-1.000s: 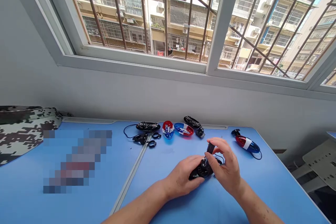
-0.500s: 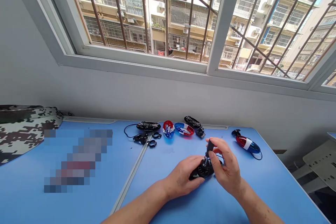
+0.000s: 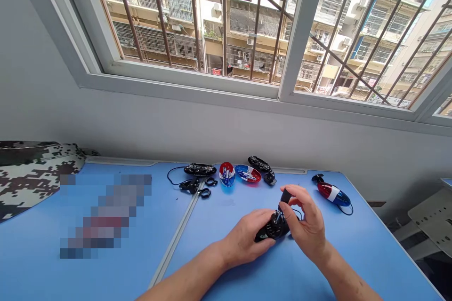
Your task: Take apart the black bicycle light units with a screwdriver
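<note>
Glossy black oval plastic lamp housing (image 3: pixel 270 229) lies on the blue tabletop (image 3: pixel 212 216) toward its near edge, long axis slanting up to the right. The left hand (image 3: pixel 243 237) clasps it from the left, while the right hand (image 3: pixel 305 228), closer to its upper end, pinches a short black plastic stub (image 3: pixel 286 196).

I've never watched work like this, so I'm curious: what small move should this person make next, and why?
Probably a small twist of the black knob with the right hand. Its fingers pinch that knob where it stands up from the black oval lamp body, while the left hand grips that body steady.
</note>
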The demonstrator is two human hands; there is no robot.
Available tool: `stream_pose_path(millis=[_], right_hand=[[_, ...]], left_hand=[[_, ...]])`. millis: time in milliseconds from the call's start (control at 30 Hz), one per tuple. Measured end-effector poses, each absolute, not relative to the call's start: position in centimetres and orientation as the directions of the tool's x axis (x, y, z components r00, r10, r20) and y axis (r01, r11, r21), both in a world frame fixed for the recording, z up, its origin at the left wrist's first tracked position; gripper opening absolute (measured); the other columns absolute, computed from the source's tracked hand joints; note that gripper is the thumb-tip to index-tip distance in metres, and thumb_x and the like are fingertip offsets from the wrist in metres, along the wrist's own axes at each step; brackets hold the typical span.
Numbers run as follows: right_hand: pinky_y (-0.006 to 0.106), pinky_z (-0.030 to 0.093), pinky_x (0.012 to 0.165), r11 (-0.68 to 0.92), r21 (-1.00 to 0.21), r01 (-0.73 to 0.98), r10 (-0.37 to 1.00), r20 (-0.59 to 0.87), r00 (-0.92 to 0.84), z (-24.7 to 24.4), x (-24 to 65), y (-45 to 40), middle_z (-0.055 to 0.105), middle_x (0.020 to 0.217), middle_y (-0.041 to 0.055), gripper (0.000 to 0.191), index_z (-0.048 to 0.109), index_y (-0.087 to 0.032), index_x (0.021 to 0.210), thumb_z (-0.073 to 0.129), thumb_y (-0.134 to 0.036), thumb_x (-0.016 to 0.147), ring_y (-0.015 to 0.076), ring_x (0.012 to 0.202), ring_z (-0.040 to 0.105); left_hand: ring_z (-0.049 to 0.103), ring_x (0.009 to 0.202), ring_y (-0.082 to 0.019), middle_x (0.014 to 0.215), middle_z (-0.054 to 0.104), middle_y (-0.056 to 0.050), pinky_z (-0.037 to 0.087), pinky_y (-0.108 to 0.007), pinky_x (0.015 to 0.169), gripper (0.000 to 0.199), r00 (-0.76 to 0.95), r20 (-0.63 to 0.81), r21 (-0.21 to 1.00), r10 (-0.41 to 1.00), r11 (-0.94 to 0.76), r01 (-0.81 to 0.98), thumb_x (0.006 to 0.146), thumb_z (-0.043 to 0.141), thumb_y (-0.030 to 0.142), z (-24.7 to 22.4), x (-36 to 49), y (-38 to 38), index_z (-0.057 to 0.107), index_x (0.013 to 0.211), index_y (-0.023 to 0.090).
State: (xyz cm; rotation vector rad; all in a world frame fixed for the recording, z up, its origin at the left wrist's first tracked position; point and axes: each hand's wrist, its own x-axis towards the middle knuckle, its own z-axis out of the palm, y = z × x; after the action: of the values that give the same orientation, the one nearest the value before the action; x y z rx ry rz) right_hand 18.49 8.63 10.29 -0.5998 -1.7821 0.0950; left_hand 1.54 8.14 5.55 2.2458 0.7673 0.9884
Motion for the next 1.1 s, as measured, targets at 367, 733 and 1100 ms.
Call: stream_pose_path(millis=[367, 733, 1100], right_hand=[[0.028, 0.055, 0.057, 0.866, -0.349, 0.357, 0.434, 0.88, -0.194, 10.37, 18.41, 8.66, 0.063, 0.101, 0.0067, 0.038, 0.051, -0.026, 0.122, 0.057, -0.013, 0.087, 0.0173, 0.084, 0.061], [0.029, 0.058, 0.06, 0.865, -0.358, 0.351, 0.441, 0.877, -0.192, 10.07, 18.43, 8.47, 0.066, 0.109, 0.0101, 0.047, 0.046, -0.025, 0.131, 0.05, -0.006, 0.088, 0.02, 0.092, 0.067], [0.028, 0.054, 0.057, 0.862, -0.35, 0.368, 0.436, 0.881, -0.184, 10.36, 18.43, 8.65, 0.062, 0.103, 0.0072, 0.04, 0.051, -0.027, 0.122, 0.058, -0.01, 0.086, 0.0181, 0.087, 0.061]], left_hand=[[0.059, 0.093, -0.023, 0.104, 0.068, -0.006, 0.048, -0.035, 0.087, 0.036, 0.552, 0.473, 0.689, 0.687, -0.679, 0.255, 0.068, 0.055, 0.006, 5.57, 1.65, 8.13, 0.058, 0.102, 0.02], [0.059, 0.096, -0.023, 0.11, 0.067, -0.007, 0.049, -0.033, 0.085, 0.038, 0.57, 0.463, 0.688, 0.679, -0.681, 0.252, 0.07, 0.055, 0.008, 5.59, 1.54, 8.15, 0.057, 0.106, 0.02], [0.06, 0.093, -0.023, 0.102, 0.067, -0.006, 0.049, -0.034, 0.085, 0.033, 0.554, 0.477, 0.675, 0.683, -0.688, 0.267, 0.069, 0.055, 0.007, 5.67, 1.62, 8.1, 0.057, 0.1, 0.019]])
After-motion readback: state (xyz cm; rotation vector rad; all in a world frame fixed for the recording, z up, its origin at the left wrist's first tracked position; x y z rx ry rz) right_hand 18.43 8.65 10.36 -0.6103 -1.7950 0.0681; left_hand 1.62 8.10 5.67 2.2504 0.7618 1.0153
